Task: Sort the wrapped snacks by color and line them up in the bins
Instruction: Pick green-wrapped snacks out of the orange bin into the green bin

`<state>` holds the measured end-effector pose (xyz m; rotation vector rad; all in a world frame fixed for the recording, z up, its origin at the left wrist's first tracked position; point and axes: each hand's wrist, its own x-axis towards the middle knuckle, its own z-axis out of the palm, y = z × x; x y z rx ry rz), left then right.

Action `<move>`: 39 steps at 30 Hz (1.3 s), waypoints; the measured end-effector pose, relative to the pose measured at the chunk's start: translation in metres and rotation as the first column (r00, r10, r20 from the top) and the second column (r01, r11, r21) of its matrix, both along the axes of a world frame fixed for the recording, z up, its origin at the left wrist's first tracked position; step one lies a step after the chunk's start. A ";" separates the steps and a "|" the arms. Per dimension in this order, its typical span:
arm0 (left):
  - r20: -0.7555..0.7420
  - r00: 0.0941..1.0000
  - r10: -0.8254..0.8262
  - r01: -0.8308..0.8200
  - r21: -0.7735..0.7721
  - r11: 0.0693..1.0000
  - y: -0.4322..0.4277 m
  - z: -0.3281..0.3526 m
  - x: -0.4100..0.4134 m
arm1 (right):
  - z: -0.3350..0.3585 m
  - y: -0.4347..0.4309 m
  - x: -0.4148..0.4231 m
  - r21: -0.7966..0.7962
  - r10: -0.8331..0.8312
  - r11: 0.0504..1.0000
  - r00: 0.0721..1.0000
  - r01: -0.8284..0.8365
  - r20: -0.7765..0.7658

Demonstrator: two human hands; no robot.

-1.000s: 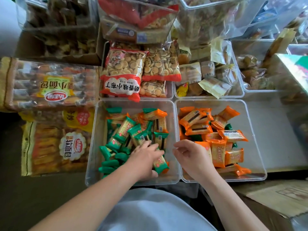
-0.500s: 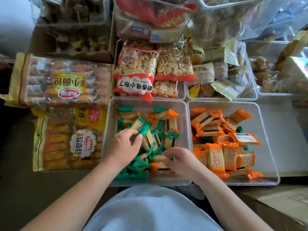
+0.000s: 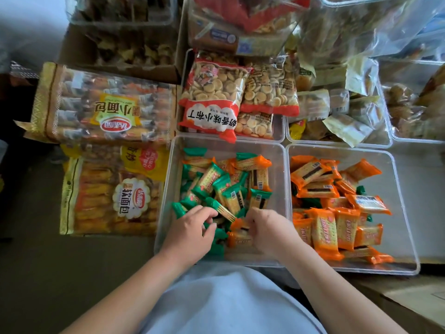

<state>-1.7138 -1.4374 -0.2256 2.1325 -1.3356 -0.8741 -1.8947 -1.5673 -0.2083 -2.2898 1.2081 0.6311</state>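
Observation:
Two clear bins stand side by side. The left bin holds mostly green wrapped snacks, with a few orange ones at its back. The right bin holds mostly orange snacks, and bits of green wrapper show among them. Both hands are in the near part of the left bin. My left hand pinches a green snack between thumb and fingers. My right hand curls its fingers round an orange snack.
Large bread bags lie left of the bins. Biscuit bags and a bin of pale wrapped pastries sit behind them. More clear boxes stand at the back and the right. A cardboard box is at the lower right.
My left hand has drawn back from the middle of the green pile to the near side of the left bin. My right hand stays there and has closed on an orange snack.

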 end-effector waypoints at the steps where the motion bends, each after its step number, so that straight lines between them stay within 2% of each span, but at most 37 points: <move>1: -0.001 1.000 -0.024 0.024 -0.004 1.000 0.000 -0.002 -0.002 | 0.015 -0.002 -0.007 -0.064 -0.023 0.998 0.998 0.027 0.056; 3: 0.002 0.992 -0.124 0.124 0.019 0.992 -0.006 -0.006 -0.008 | 0.043 -0.006 -0.024 -0.094 -0.173 0.976 0.964 0.195 0.202; 4: 0.000 0.981 -0.193 0.192 0.048 0.980 -0.011 -0.009 -0.013 | 0.053 -0.008 -0.033 -0.028 -0.309 0.943 0.906 0.331 0.290; 6: -0.015 0.944 -0.330 0.329 0.148 0.933 -0.026 -0.009 -0.030 | 0.063 -0.009 -0.049 0.189 -0.572 0.814 0.703 0.549 0.421; 7: -0.003 0.915 -0.404 0.395 0.215 0.893 -0.036 -0.008 -0.040 | 0.064 -0.008 -0.056 0.255 -0.639 0.760 0.617 0.598 0.460; 9: 0.097 0.821 -0.563 0.502 0.349 0.792 -0.054 -0.005 -0.062 | 0.061 -0.004 -0.070 0.320 -0.719 0.672 0.487 0.668 0.495; 12: 0.200 0.692 -0.694 0.536 0.502 0.679 -0.073 -0.004 -0.081 | 0.056 0.004 -0.089 0.384 -0.800 0.542 0.318 0.748 0.509; 17: 0.223 0.638 -0.737 0.534 0.561 0.632 -0.081 -0.015 -0.090 | 0.060 0.012 -0.121 0.389 -0.827 0.422 0.171 0.819 0.536; 19: 0.214 0.669 -0.712 0.524 0.544 0.655 -0.082 -0.014 -0.093 | 0.061 0.011 -0.135 0.349 -0.815 0.394 0.148 0.850 0.561; 20: 0.209 0.726 -0.655 0.494 0.503 0.709 -0.082 -0.010 -0.093 | 0.061 0.009 -0.142 0.331 -0.809 0.378 0.134 0.865 0.573; 22: 0.199 0.857 -0.475 0.378 0.383 0.843 -0.082 0.003 -0.089 | 0.061 0.002 -0.155 0.319 -0.798 0.341 0.093 0.884 0.596; 24: 0.188 0.946 -0.264 0.214 0.249 0.944 -0.085 0.024 -0.083 | 0.063 -0.009 -0.168 0.314 -0.789 0.319 0.067 0.894 0.611; 26: 0.090 0.994 -0.062 0.052 0.102 0.993 -0.091 0.051 -0.082 | 0.065 -0.023 -0.178 0.307 -0.789 0.322 0.075 0.896 0.610; 28: -0.041 0.999 0.036 -0.036 -0.003 0.999 -0.104 0.073 -0.094 | 0.069 -0.036 -0.186 0.283 -0.792 0.340 0.111 0.897 0.600; 31: -0.227 0.974 0.016 -0.030 -0.059 0.998 -0.131 0.086 -0.128 | 0.073 -0.046 -0.195 0.248 -0.775 0.336 0.117 0.909 0.621; 33: -0.354 0.935 -0.013 0.015 0.005 1.000 -0.148 0.085 -0.147 | 0.076 -0.050 -0.201 0.249 -0.753 0.307 0.074 0.919 0.654; 34: -0.360 0.932 -0.034 0.062 0.066 0.996 -0.153 0.081 -0.152 | 0.077 -0.052 -0.205 0.246 -0.749 0.302 0.069 0.921 0.659; 36: -0.262 0.957 -0.122 0.169 0.165 0.972 -0.154 0.074 -0.156 | 0.079 -0.053 -0.212 0.228 -0.770 0.328 0.120 0.917 0.627; 39: -0.178 0.967 -0.182 0.213 0.172 0.962 -0.146 0.064 -0.148 | 0.075 -0.054 -0.215 0.197 -0.791 0.387 0.215 0.901 0.573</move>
